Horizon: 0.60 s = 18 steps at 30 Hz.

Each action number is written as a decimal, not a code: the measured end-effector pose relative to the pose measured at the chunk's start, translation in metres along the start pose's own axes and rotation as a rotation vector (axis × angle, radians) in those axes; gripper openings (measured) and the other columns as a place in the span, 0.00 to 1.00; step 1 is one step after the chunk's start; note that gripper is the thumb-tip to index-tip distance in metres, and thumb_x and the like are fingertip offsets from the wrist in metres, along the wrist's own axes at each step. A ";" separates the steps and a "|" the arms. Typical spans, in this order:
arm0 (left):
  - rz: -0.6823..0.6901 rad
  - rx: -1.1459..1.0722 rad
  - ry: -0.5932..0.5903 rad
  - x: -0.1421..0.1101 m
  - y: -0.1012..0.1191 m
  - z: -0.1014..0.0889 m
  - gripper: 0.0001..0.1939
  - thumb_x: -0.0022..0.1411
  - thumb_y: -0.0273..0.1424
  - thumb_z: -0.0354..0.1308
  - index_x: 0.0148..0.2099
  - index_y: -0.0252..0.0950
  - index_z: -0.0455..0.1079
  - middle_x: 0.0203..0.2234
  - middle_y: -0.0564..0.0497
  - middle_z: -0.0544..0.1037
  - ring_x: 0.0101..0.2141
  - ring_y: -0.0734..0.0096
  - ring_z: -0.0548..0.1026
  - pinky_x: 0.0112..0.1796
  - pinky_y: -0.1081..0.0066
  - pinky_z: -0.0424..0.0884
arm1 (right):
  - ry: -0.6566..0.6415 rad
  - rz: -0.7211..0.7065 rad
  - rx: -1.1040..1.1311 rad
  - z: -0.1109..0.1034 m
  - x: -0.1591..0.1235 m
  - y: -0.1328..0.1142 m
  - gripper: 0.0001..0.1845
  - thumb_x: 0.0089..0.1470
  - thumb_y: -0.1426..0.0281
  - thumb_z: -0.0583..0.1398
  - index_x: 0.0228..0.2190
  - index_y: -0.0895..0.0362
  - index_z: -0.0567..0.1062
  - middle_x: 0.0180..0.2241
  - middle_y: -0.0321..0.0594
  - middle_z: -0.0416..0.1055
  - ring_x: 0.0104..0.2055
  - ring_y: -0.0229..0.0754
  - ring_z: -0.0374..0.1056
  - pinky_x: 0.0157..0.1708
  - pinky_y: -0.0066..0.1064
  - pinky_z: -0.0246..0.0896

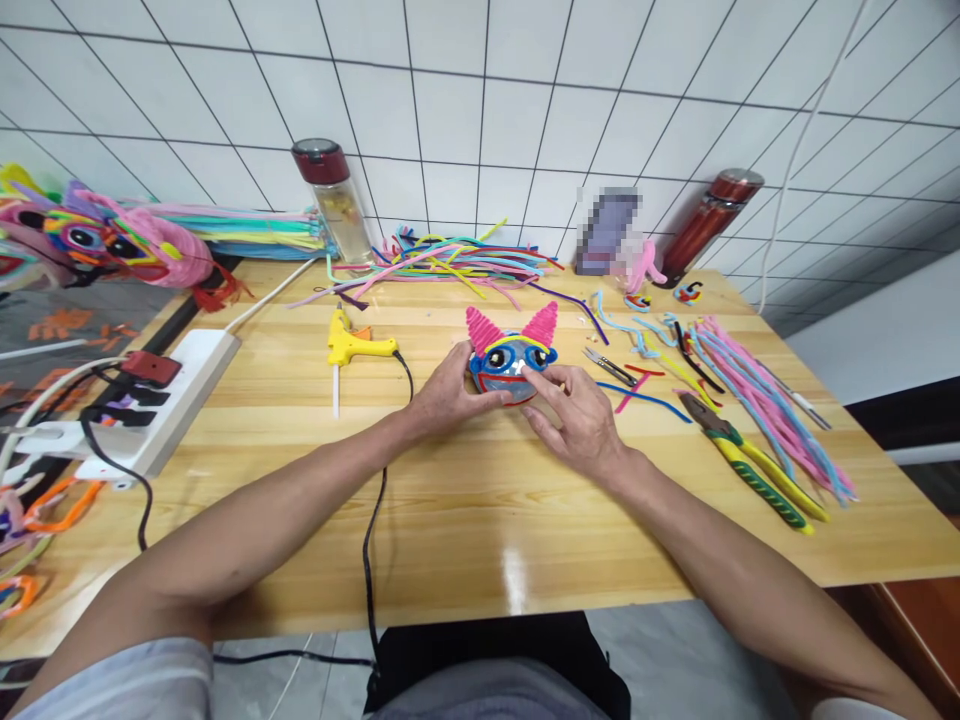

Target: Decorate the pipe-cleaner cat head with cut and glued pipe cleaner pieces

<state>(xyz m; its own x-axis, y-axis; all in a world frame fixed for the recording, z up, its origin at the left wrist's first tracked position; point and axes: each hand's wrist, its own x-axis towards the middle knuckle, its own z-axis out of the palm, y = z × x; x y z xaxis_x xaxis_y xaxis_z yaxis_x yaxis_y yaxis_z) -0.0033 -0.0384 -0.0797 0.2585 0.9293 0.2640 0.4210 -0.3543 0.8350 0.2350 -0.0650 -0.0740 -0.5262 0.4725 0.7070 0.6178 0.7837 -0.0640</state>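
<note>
A craft animal head (496, 383) with pink pipe-cleaner ears, blue-ringed eyes, a yellow brow band and a red mouth outline stands at the middle of the table. Its face between the outlines looks clear and shiny. My left hand (454, 388) grips its left side, thumb along the lower front. My right hand (577, 415) reaches in from the right, with the index finger touching the face between the eyes and the other fingers partly curled. Whether something small sits under that fingertip is hidden. To the left lies a yellow hot glue gun (360, 346) with a glue stick in it.
Pliers (742, 455), small snips (609, 365) and pipe cleaners (772, 400) lie on the right. More pipe cleaners (450, 262) lie along the back between a glass bottle (341, 205) and a red flask (709, 225). A power strip (176, 400) and finished craft heads (135, 245) are left.
</note>
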 end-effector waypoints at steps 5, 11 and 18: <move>-0.022 -0.002 -0.009 0.000 -0.001 0.000 0.34 0.56 0.48 0.73 0.56 0.37 0.66 0.52 0.42 0.77 0.52 0.52 0.76 0.54 0.53 0.73 | -0.005 0.035 0.037 0.000 -0.005 0.004 0.32 0.65 0.67 0.62 0.68 0.52 0.66 0.48 0.51 0.75 0.46 0.52 0.72 0.44 0.46 0.73; -0.001 -0.002 -0.008 0.000 -0.002 0.000 0.34 0.57 0.48 0.73 0.57 0.37 0.66 0.53 0.41 0.77 0.54 0.50 0.75 0.56 0.52 0.71 | -0.013 0.040 0.055 -0.002 -0.004 0.003 0.30 0.64 0.69 0.62 0.66 0.51 0.68 0.48 0.50 0.76 0.45 0.51 0.73 0.43 0.46 0.74; -0.047 0.019 -0.020 0.000 -0.002 -0.001 0.34 0.55 0.50 0.73 0.54 0.37 0.66 0.52 0.41 0.76 0.52 0.50 0.76 0.53 0.53 0.73 | 0.157 0.301 0.170 -0.009 -0.006 0.007 0.23 0.64 0.66 0.63 0.59 0.53 0.72 0.48 0.50 0.74 0.47 0.51 0.73 0.42 0.45 0.75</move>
<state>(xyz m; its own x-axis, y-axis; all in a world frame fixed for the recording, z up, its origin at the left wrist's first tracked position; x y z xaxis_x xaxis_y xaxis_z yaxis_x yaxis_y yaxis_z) -0.0052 -0.0378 -0.0811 0.2558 0.9425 0.2149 0.4490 -0.3127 0.8370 0.2474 -0.0662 -0.0725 -0.2323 0.6344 0.7373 0.6184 0.6814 -0.3915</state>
